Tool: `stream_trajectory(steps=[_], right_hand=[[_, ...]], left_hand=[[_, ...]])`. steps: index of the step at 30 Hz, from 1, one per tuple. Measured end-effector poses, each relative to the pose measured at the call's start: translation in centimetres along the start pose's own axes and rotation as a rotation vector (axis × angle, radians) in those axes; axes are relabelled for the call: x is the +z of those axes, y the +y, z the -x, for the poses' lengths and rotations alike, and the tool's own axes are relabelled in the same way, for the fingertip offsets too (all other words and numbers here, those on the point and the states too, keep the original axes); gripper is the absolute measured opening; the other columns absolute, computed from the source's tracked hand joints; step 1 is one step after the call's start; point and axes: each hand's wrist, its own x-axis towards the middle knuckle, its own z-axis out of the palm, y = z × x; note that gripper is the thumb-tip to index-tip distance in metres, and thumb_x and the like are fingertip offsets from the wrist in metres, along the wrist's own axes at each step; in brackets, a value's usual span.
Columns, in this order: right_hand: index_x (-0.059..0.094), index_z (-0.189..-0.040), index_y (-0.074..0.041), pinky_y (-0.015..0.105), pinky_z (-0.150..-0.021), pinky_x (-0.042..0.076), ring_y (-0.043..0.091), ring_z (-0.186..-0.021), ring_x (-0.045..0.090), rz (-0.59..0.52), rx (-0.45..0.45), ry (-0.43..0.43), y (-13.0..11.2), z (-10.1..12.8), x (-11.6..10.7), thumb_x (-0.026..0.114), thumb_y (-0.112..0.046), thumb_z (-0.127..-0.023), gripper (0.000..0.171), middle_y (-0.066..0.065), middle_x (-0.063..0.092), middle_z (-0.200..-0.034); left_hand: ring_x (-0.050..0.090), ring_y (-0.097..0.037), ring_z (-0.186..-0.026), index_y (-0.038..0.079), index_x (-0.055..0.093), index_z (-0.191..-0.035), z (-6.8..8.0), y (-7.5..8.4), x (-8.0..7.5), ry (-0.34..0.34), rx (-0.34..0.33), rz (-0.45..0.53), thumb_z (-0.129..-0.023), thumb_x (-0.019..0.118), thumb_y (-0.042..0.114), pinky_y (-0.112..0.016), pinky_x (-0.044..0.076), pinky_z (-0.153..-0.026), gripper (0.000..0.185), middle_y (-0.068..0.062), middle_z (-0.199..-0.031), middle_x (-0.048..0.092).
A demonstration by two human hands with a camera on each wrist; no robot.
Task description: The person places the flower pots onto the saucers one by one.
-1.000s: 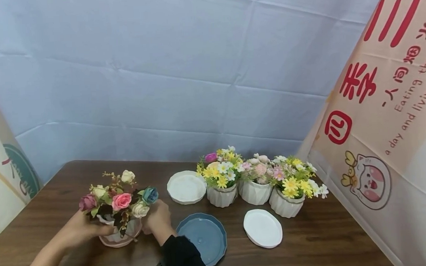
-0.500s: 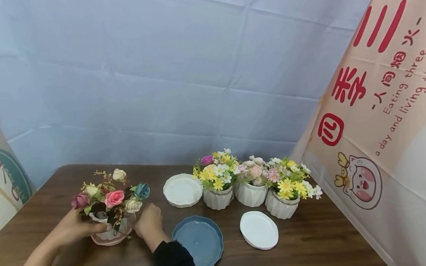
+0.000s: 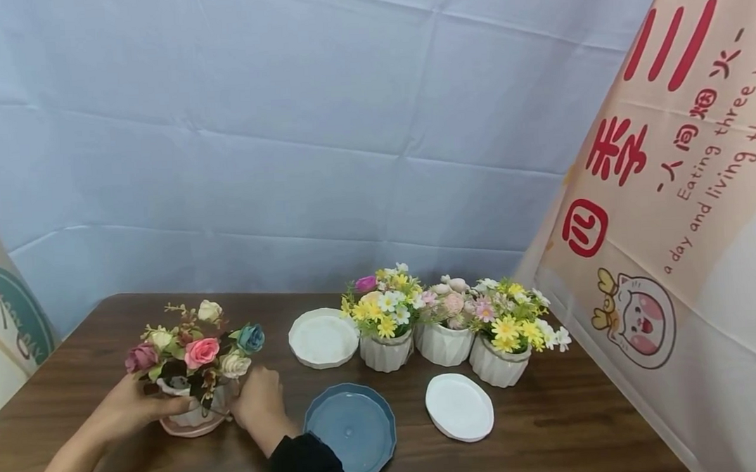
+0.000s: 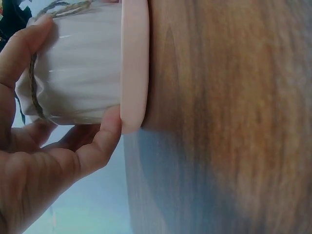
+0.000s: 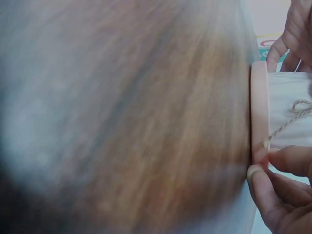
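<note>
A white ribbed flower pot (image 4: 83, 68) of artificial roses (image 3: 202, 353) stands upright on a pink saucer (image 5: 260, 112) at the table's left. Twine is tied around the pot, with an end hanging toward the saucer. My left hand (image 3: 121, 410) grips the pot from the left side, thumb across its front near the top. One of its fingertips reaches the saucer's rim in the left wrist view. My right hand (image 3: 260, 403) is at the saucer's right side, pinching its edge between thumb and forefinger. The blossoms hide part of the pot in the head view.
A blue plate (image 3: 350, 431) lies just right of my right forearm. Two white saucers, a back one (image 3: 324, 338) and a front one (image 3: 459, 407), rest on the wooden table (image 3: 551, 432). Three other potted flowers (image 3: 445, 344) stand in a row at the back right.
The potted roses and saucer have shifted slightly left and back, then stayed about still. My right hand has drawn in closer to the saucer's edge. The head view has also shifted slightly.
</note>
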Motion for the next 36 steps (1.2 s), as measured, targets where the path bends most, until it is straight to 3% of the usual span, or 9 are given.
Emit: stream_trajectory(steps=[5, 12, 17, 20, 25, 27, 30, 33, 36], right_hand=[[0.062, -0.066, -0.01, 0.029, -0.061, 0.05, 0.018, -0.073, 0.063, 0.036, -0.027, -0.007, 0.4, 0.0, -0.3, 0.068, -0.027, -0.082, 0.024, 0.004, 0.063, -0.07], [0.063, -0.07, -0.01, 0.028, -0.062, 0.05, 0.018, -0.075, 0.063, 0.045, -0.037, -0.05, 0.3, -0.2, -0.4, 0.065, -0.029, -0.085, 0.024, 0.003, 0.064, -0.071], [0.065, -0.085, -0.015, 0.023, -0.055, 0.046, 0.011, -0.068, 0.059, 0.107, -0.122, -0.196, 0.1, -0.3, -1.3, 0.069, -0.029, -0.081, 0.014, -0.003, 0.059, -0.067], [0.064, -0.108, -0.021, 0.019, -0.055, 0.043, 0.006, -0.071, 0.056, 0.178, -0.216, -0.356, -0.3, -0.5, -2.3, 0.075, -0.029, -0.075, 0.035, -0.008, 0.061, -0.076], [0.065, -0.077, -0.017, 0.02, -0.054, 0.04, 0.007, -0.063, 0.052, 0.391, -0.313, -0.569, -0.4, -0.6, -3.5, 0.072, -0.034, -0.08, 0.018, -0.008, 0.057, -0.069], [0.058, -0.062, -0.017, 0.024, -0.058, 0.042, 0.012, -0.066, 0.051, 0.516, -0.327, -0.566, -0.2, -0.6, -3.6, 0.068, -0.036, -0.082, 0.029, -0.005, 0.057, -0.07], [0.064, -0.071, -0.021, 0.03, -0.07, 0.045, 0.016, -0.083, 0.051, 0.667, -0.338, -0.485, 0.2, -0.7, -3.9, 0.067, -0.042, -0.081, 0.024, -0.003, 0.06, -0.088], [0.07, -0.085, -0.023, 0.034, -0.076, 0.045, 0.018, -0.09, 0.049, 0.721, -0.338, -0.442, 0.6, -0.9, -4.4, 0.065, -0.05, -0.081, 0.027, 0.0, 0.058, -0.101], [0.07, -0.095, -0.025, 0.035, -0.077, 0.045, 0.018, -0.091, 0.049, 0.709, -0.343, -0.44, 1.0, -1.0, -5.1, 0.063, -0.055, -0.081, 0.035, 0.0, 0.056, -0.103]], left_hand=[[0.053, -0.03, -0.105, -0.005, 0.037, -0.133, -0.3, 0.3, 0.2, -0.013, 0.004, 0.009, -0.072, 0.08, 0.014, -0.023, 0.046, -0.079, 0.077, -0.026, -0.122, 0.051], [0.054, -0.012, -0.098, -0.007, 0.038, -0.131, -0.3, 0.5, 0.2, -0.025, -0.005, 0.057, -0.07, 0.081, 0.01, -0.024, 0.048, -0.076, 0.077, -0.028, -0.121, 0.05], [0.056, -0.014, -0.099, -0.007, 0.039, -0.131, -0.4, 0.7, -0.1, -0.041, 0.017, 0.036, -0.07, 0.081, 0.01, -0.027, 0.048, -0.078, 0.076, -0.027, -0.12, 0.052], [0.057, -0.03, -0.1, -0.007, 0.043, -0.127, -0.3, 0.9, -0.3, -0.037, -0.016, -0.079, -0.07, 0.082, 0.018, -0.039, 0.049, -0.08, 0.074, -0.026, -0.114, 0.056], [0.056, -0.048, -0.095, -0.006, 0.051, -0.121, 0.3, 1.2, -0.6, -0.029, -0.057, -0.37, -0.07, 0.079, 0.041, -0.058, 0.046, -0.075, 0.075, -0.026, -0.103, 0.062], [0.059, -0.045, -0.085, -0.002, 0.058, -0.11, 0.5, 1.3, -0.8, -0.037, -0.06, -0.491, -0.07, 0.076, 0.049, -0.055, 0.048, -0.066, 0.068, -0.022, -0.093, 0.064], [0.057, -0.028, -0.067, 0.008, 0.062, -0.088, 0.8, 1.8, -1.2, -0.064, -0.091, -0.614, -0.068, 0.072, 0.057, -0.043, 0.045, -0.052, 0.054, -0.01, -0.077, 0.059], [0.045, -0.017, -0.059, 0.007, 0.059, -0.087, 1.1, 2.1, -1.3, -0.071, -0.098, -0.67, -0.066, 0.073, 0.06, -0.034, 0.037, -0.046, 0.058, -0.003, -0.073, 0.049], [0.047, -0.018, -0.062, 0.003, 0.058, -0.105, 1.2, 2.3, -1.4, -0.06, -0.068, -0.689, -0.064, 0.073, 0.06, -0.036, 0.04, -0.048, 0.072, -0.006, -0.081, 0.052]])
